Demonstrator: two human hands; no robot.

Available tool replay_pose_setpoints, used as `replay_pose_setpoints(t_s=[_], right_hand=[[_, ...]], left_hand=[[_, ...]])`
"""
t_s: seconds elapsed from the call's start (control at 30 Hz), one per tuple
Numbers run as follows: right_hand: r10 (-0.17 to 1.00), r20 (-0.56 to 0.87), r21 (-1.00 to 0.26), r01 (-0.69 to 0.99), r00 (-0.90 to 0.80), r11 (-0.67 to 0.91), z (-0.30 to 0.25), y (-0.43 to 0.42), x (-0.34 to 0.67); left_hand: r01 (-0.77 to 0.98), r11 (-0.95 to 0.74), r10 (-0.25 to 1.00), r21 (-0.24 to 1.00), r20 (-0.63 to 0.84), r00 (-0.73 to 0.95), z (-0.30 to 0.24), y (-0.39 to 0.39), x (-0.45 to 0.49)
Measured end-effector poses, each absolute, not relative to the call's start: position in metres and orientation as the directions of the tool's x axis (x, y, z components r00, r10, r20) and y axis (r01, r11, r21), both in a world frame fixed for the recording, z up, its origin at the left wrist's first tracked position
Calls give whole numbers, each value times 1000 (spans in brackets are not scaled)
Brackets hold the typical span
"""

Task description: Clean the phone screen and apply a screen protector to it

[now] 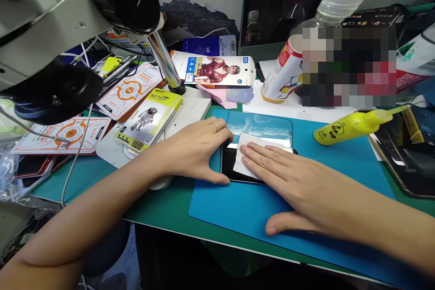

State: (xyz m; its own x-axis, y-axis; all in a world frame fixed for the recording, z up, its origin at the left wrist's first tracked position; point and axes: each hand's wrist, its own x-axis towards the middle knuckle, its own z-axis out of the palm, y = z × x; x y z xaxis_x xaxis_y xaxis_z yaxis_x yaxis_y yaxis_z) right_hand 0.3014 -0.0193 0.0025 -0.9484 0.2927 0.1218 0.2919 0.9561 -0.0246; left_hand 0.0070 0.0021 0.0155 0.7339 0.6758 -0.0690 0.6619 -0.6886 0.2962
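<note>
A phone [229, 159] with a black, glossy screen lies face up on the blue mat [217, 208]. My left hand [192, 149], with a ring on one finger, braces the phone's left end, its thumb at the near edge and its fingers at the far edge. Flat on a white wipe [242, 165] rests my right hand [288, 176], fingers stretched out and thumb spread to the side. The wipe covers part of the screen, and the phone's right end is mostly hidden under this hand. Just behind it lies a clear screen protector sheet [261, 122].
At the right stand a yellow dropper bottle [343, 129] and another phone [408, 163]. A white spray bottle [282, 70] stands behind the mat. A microscope [44, 31] overhangs the left, above a battery box [149, 118] and screen packets [131, 88]. A dark display [272, 4] leans at the back.
</note>
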Motion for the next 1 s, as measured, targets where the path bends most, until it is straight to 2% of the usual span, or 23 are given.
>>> replay_pose_setpoints(t_s=[0.23,0.33,0.47,0.63,0.7,0.9,1.0], right_hand=[[345,24,-225,331,-938,916,0,-23,265],[331,3,-255,319,-944,913,-4,-30,259],[310,39,-229,294,-950,928,-7,-44,271],[313,106,-50,309,-944,950,-3,-57,298],[333,110,-14,334,-936,942,2,-61,309],[420,134,-48,418,-897,907,3,-74,350],[505,76,-102,497,-860,862,-9,-85,374]], left_hand=[[651,-699,659,295,-86,747,16,3,5],[637,-705,650,313,-76,756,15,4,2],[612,-716,634,335,-56,772,14,6,-1],[613,-708,633,350,-68,771,14,7,-2],[612,-708,631,352,-72,772,14,8,-2],[605,-729,625,321,-51,779,12,7,0],[605,-736,625,303,-38,780,11,5,2]])
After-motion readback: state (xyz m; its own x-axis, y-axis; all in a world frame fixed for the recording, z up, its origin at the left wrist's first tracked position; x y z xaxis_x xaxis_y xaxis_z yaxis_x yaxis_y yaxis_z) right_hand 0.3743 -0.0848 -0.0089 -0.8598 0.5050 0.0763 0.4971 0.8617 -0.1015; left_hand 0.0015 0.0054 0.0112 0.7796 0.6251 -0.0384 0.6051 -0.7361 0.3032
